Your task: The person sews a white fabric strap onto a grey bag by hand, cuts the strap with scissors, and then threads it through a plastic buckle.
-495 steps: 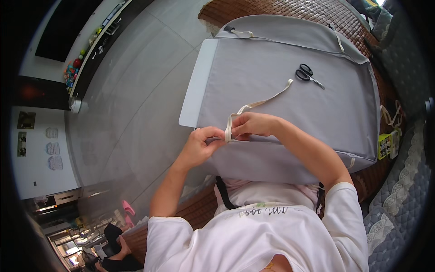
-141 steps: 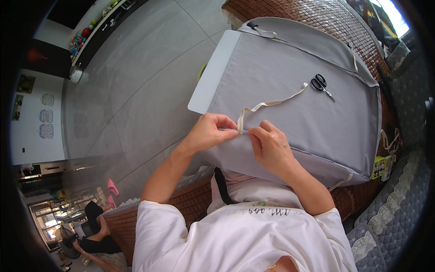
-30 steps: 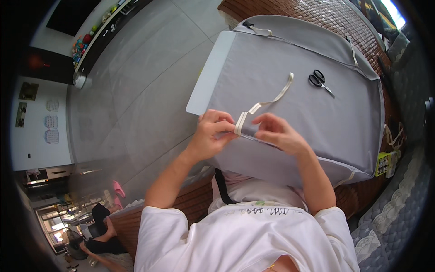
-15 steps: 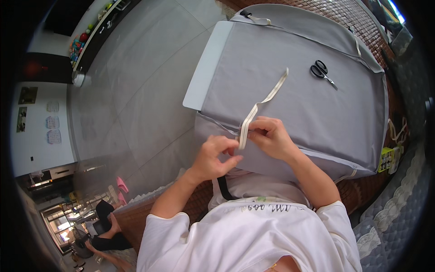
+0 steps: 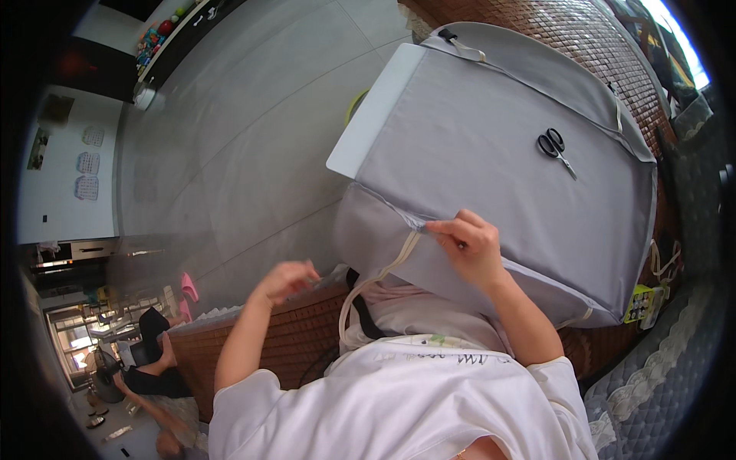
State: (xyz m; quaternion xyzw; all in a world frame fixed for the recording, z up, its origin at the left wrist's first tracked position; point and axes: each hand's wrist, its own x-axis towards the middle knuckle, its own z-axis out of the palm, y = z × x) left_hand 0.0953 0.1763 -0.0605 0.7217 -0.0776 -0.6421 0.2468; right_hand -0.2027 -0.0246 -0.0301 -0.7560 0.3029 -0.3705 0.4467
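Note:
A grey fabric cover [image 5: 475,146] lies in front of me over a flat pale board [image 5: 376,115], whose left end sticks out. My right hand [image 5: 471,245] is closed, pinching the cover's gathered near edge between thumb and index finger. A cream strap [image 5: 395,261] hangs from that spot and curves down to the left toward my lap. My left hand [image 5: 287,281] is in the air left of the cover, apart from the strap. Motion blurs its fingers, so I cannot tell if it holds anything. Black-handled scissors [image 5: 556,152] rest on the cover.
Brown woven matting [image 5: 261,345] lies beneath and around the cover. A yellow-green package [image 5: 638,304] stands by the right corner, close to some loose cream straps [image 5: 665,261]. Grey tiled floor [image 5: 253,138] extends to the left. Another person's legs [image 5: 157,360] show at lower left.
My left hand has moved away from the strap, down and to the left. The strap has flipped from lying across the cover to hanging toward my lap. My right hand stays at the cover's edge.

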